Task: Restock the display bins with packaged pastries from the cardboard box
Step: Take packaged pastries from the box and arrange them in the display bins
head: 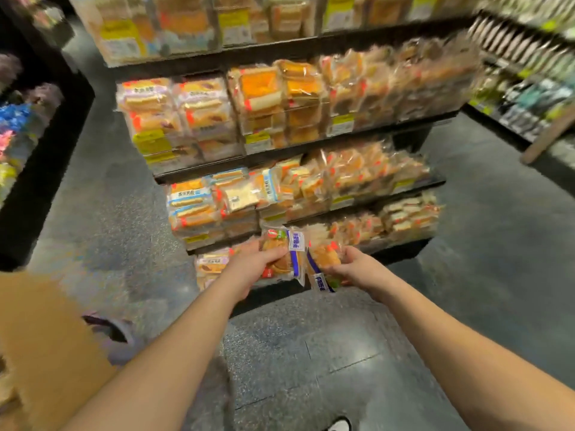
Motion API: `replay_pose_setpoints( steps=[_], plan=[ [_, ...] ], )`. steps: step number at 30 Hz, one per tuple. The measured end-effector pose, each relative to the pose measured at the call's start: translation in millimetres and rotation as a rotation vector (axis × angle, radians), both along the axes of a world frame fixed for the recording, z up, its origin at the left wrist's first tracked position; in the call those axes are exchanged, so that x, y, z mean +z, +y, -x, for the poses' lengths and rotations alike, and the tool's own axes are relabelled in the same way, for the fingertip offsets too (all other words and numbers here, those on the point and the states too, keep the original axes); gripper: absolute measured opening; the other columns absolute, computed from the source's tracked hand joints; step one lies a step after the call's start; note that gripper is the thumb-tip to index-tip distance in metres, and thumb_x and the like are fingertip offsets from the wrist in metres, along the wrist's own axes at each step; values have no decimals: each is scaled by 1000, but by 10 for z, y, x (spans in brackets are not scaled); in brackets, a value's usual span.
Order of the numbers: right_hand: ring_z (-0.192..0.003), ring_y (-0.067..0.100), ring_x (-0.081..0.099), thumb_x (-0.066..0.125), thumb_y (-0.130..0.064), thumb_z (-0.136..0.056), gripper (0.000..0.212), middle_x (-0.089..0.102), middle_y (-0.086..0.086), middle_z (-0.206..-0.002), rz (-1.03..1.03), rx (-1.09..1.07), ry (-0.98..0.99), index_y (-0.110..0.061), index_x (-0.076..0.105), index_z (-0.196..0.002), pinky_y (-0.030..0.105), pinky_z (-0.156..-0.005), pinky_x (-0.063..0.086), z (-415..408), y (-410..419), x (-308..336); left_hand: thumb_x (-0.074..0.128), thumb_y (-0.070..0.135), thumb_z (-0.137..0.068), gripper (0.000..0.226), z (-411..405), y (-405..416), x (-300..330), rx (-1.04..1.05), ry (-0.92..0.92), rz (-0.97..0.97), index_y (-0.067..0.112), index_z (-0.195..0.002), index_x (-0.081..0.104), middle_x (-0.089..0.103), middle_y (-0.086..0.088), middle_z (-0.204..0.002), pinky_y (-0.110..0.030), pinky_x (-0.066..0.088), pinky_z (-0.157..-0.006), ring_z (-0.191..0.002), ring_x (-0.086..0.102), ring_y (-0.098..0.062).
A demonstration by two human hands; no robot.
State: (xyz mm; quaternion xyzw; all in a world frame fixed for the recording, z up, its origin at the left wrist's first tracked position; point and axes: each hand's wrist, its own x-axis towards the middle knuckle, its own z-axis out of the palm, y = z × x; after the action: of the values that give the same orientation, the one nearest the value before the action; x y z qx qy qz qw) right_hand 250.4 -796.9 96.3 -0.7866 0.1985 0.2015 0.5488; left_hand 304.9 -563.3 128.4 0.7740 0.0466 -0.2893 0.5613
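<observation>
**Two packs out, heading for the bottom bin**

Dark speckled floor (311,353) runs up to a tiered black shelf unit (413,181) stacked with clear bins of wrapped cakes and breads; more racks stand blurred on either side. At the lower left edge sits the cardboard box (40,337), well apart from the bins.

Both arms are stretched toward the lowest tier. The left hand (249,269) has its grip clamped on a packaged pastry (280,253), thumb on the face and fingers wrapped behind. The right hand (357,269) has its grip curled round a second pastry pack (323,265), which hangs tilted with its blue label pointing down. The two packs sit just beside each other, in front of the bottom bin (367,231).

To do this step well, I would place one pack at a time instead of pushing both in together. Turn the right-hand pack so its label faces the same way as its neighbours. Slide each pack in flat on top of the existing stack. Hold by the wrapper edges, since a squeeze across the middle would likely crush soft pastry. Which bin matches these packs I cannot tell through the blur.
</observation>
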Motion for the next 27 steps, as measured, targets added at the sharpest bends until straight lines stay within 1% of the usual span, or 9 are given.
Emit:
replay_pose_setpoints(
  steps=[3, 5, 7, 9, 10, 15, 19, 22, 27],
  plan=[
    [-95, 12, 71, 81, -36, -77, 50, 74, -8, -104, 38, -99, 4, -26, 61, -121, 43, -93, 56, 97, -672, 24, 76, 74, -55, 84, -132, -663, 18, -132, -33, -61, 29, -125, 60, 72, 9, -111, -46, 51, -99, -103, 68, -14],
    [-94, 13, 72, 81, -38, -75, 54, 74, -8, -104, 53, -156, 3, -25, 61, -123, 44, -92, 57, 166, -1032, 28, 75, 70, -62, 75, -198, -1034, 52, -190, -42, -75, 29, -123, 58, 70, 10, -112, -43, 51, -98, -103, 67, -13],
    [-96, 14, 69, 80, -35, -80, 52, 71, -5, -109, 78, -214, 5, -24, 58, -126, 37, -87, 56, 256, -1348, 76, 75, 65, -67, 67, -258, -1390, 92, -234, -55, -84, 27, -119, 57, 68, 11, -110, -39, 50, -98, -101, 65, -11],
    [-98, 14, 66, 77, -35, -83, 53, 67, -4, -113, 122, -252, 1, -24, 55, -130, 31, -80, 53, 325, -1626, 133, 75, 71, -51, 88, -360, -1715, 67, -269, -75, -77, 25, -125, 59, 70, 9, -113, -43, 50, -99, -103, 67, -13],
    [-98, 13, 65, 77, -36, -84, 54, 66, -3, -113, 143, -270, -2, -23, 55, -132, 31, -80, 53, 338, -1767, 134, 75, 71, -49, 91, -409, -1869, 53, -292, -76, -71, 25, -125, 60, 71, 8, -113, -44, 51, -99, -103, 68, -14],
    [-100, 14, 65, 76, -41, -83, 60, 66, -2, -117, 211, -348, 4, -25, 54, -136, 36, -88, 56, 237, -2382, 142, 74, 42, -84, 55, -688, -2616, -26, -363, -82, -54, 18, -130, 55, 67, 7, -112, -29, 51, -81, -98, 66, -11],
    [-102, 13, 63, 76, -39, -84, 59, 65, -4, -118, 256, -383, 0, -22, 54, -137, 31, -86, 53, -68, -2881, 169, 71, 45, -87, 64, -1112, -3235, -86, -439, -156, -88, 16, -140, 49, 61, 3, -124, -28, 47, -82, -100, 59, -12],
    [-106, 16, 64, 76, -40, -84, 61, 65, -3, -123, 298, -407, -11, -22, 53, -138, 36, -93, 53, -466, -3279, 154, 69, 52, -86, 74, -1549, -3705, -103, -489, -212, -126, 16, -146, 44, 56, -1, -139, -30, 45, -87, -109, 57, -16],
    [-106, 18, 64, 76, -37, -84, 60, 64, -2, -123, 316, -454, 1, -20, 53, -137, 39, -95, 54, -1199, -3893, 165, 69, 55, -84, 72, -2343, -4365, -145, -498, -202, -155, 17, -141, 48, 58, -2, -137, -31, 44, -87, -108, 58, -18]
  ],
)
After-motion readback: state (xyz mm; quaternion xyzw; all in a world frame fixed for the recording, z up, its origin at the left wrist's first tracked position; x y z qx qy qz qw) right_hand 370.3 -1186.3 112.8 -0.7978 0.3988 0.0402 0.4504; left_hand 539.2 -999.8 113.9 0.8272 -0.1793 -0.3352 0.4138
